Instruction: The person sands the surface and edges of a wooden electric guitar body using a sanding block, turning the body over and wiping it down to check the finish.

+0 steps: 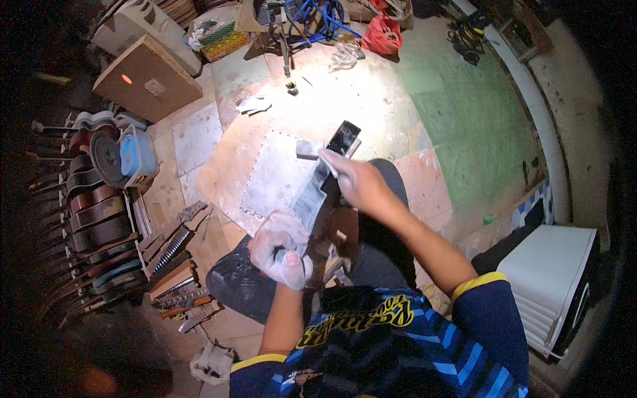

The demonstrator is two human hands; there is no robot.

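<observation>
A long flat dark piece (pixel 308 202), coated with pale dust and stepped along one edge, slants away from me above my lap. My left hand (pixel 282 249), whitened with dust, is closed round its near end. My right hand (pixel 358 182) is closed on it farther along, fingers wrapped over the edge. Beyond those fingers its glossy black end (pixel 344 136) sticks out. A small grey block (pixel 306 149) shows just left of my right fingertips; whether it touches the piece I cannot tell. What lies under my right palm is hidden.
A dusty mat (pixel 269 176) lies on the floor ahead. Curved guitar-like bodies (pixel 93 205) line the left side, with wooden parts and clamps (pixel 176 249) nearer. Blue cables (pixel 325 20) and a red bag (pixel 382 34) lie at the back. A white appliance (pixel 547 285) stands right.
</observation>
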